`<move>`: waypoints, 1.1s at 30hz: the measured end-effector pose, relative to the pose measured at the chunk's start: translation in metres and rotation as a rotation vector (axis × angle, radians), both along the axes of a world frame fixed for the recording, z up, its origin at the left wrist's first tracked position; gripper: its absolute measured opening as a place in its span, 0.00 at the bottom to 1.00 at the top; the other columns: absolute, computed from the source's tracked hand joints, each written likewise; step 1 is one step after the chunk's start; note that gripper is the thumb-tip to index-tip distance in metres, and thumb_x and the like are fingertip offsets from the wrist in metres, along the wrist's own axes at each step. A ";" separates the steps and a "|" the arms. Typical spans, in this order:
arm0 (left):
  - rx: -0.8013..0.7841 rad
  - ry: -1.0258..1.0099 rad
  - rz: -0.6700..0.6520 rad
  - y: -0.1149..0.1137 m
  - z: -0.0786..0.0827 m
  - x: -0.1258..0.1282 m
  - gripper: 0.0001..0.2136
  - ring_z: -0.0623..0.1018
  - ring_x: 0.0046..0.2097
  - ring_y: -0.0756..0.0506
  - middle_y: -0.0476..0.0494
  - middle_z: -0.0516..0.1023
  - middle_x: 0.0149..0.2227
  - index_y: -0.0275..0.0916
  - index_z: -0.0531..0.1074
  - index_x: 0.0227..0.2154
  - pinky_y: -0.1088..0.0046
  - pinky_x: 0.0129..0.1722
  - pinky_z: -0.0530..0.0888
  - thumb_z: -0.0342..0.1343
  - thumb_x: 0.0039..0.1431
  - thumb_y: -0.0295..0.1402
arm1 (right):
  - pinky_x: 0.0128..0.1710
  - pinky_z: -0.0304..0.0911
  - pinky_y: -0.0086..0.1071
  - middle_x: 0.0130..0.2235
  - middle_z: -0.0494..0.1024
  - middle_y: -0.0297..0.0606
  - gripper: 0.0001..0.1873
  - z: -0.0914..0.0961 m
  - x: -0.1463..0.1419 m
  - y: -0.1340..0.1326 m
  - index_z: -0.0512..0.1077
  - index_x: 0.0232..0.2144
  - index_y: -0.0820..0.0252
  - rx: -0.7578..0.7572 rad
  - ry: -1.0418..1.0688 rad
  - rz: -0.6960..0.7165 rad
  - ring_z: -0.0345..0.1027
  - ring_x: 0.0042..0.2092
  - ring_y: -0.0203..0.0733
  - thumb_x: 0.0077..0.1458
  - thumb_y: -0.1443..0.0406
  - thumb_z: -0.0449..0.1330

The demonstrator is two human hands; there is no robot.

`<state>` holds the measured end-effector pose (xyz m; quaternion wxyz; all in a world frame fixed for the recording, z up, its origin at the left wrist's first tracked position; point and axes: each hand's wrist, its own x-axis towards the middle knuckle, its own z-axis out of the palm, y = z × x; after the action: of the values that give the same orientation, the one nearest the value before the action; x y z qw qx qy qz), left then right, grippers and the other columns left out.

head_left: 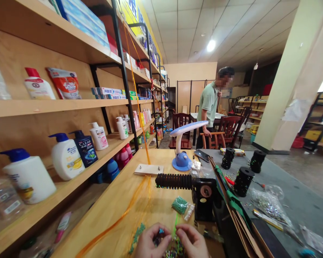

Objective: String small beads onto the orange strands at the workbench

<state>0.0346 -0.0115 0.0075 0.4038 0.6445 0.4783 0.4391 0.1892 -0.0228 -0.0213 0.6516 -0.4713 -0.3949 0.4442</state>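
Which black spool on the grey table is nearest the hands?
The front black spool, closest to the right hand; the other two stand farther back.

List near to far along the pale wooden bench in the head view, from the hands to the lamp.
left hand and right hand → clear bag of green beads → black ribbed spindle → pale wooden board with two screws → blue-and-white desk lamp

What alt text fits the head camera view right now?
The left hand and right hand pinch a green strand above scattered coloured beads on a wooden workbench, beside a bag of green beads. Wooden shelves of pump bottles run along the left; a person stands in the background.
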 end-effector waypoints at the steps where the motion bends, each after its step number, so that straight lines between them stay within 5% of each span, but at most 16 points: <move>1: -0.002 -0.007 -0.008 -0.001 -0.002 0.001 0.09 0.75 0.27 0.46 0.47 0.78 0.23 0.36 0.78 0.25 0.75 0.28 0.69 0.64 0.49 0.38 | 0.32 0.68 0.33 0.25 0.82 0.40 0.27 0.001 -0.003 0.001 0.81 0.23 0.60 -0.006 0.005 0.000 0.74 0.29 0.47 0.33 0.42 0.70; 8: 0.019 -0.124 0.018 -0.005 -0.013 0.007 0.09 0.74 0.27 0.47 0.47 0.78 0.23 0.36 0.77 0.24 0.75 0.29 0.70 0.64 0.48 0.38 | 0.28 0.67 0.33 0.21 0.80 0.39 0.25 0.009 0.006 0.003 0.80 0.20 0.62 -0.047 -0.106 0.136 0.73 0.26 0.46 0.36 0.44 0.70; 15: -0.043 -0.227 0.073 -0.009 -0.011 0.010 0.11 0.74 0.27 0.47 0.49 0.77 0.22 0.37 0.75 0.23 0.74 0.29 0.70 0.66 0.46 0.40 | 0.43 0.70 0.38 0.38 0.85 0.47 0.29 0.007 0.016 0.002 0.82 0.38 0.58 -0.137 0.126 0.177 0.78 0.44 0.54 0.35 0.48 0.74; 19: -0.053 -0.322 0.121 -0.013 -0.010 0.014 0.12 0.76 0.28 0.46 0.49 0.77 0.23 0.38 0.74 0.26 0.73 0.30 0.72 0.68 0.44 0.39 | 0.25 0.67 0.29 0.30 0.85 0.44 0.30 -0.011 0.003 -0.003 0.82 0.32 0.59 -0.211 0.202 0.109 0.77 0.31 0.47 0.29 0.45 0.74; 22: -0.076 -0.363 0.100 -0.016 -0.013 0.017 0.12 0.76 0.27 0.47 0.51 0.75 0.22 0.39 0.70 0.27 0.74 0.29 0.71 0.67 0.45 0.37 | 0.16 0.56 0.25 0.24 0.82 0.38 0.28 -0.023 -0.015 -0.005 0.81 0.28 0.60 -0.208 0.230 0.132 0.65 0.17 0.33 0.30 0.45 0.73; 24: -0.083 -0.382 0.071 -0.018 -0.015 0.019 0.12 0.75 0.27 0.48 0.52 0.75 0.22 0.39 0.68 0.27 0.75 0.29 0.70 0.67 0.46 0.37 | 0.15 0.52 0.23 0.22 0.81 0.37 0.26 -0.024 -0.021 -0.006 0.79 0.23 0.61 -0.206 0.243 0.173 0.60 0.16 0.30 0.30 0.46 0.74; 30: -0.244 -0.467 -0.002 -0.018 -0.023 0.013 0.17 0.73 0.24 0.50 0.53 0.74 0.22 0.41 0.65 0.29 0.76 0.25 0.65 0.64 0.47 0.45 | 0.24 0.65 0.28 0.23 0.80 0.36 0.25 -0.004 -0.006 -0.005 0.74 0.21 0.61 -0.217 0.315 0.281 0.71 0.24 0.38 0.31 0.48 0.75; 33: -0.367 -0.476 -0.031 -0.017 -0.023 0.009 0.15 0.63 0.18 0.54 0.55 0.74 0.21 0.42 0.63 0.26 0.78 0.19 0.56 0.60 0.49 0.45 | 0.17 0.59 0.26 0.18 0.76 0.31 0.26 0.001 0.002 -0.004 0.72 0.23 0.59 -0.233 0.197 0.316 0.65 0.17 0.34 0.35 0.45 0.72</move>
<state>0.0434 -0.0282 -0.0155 0.6210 0.4471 0.4317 0.4776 0.1910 -0.0272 -0.0203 0.5504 -0.4301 -0.3443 0.6273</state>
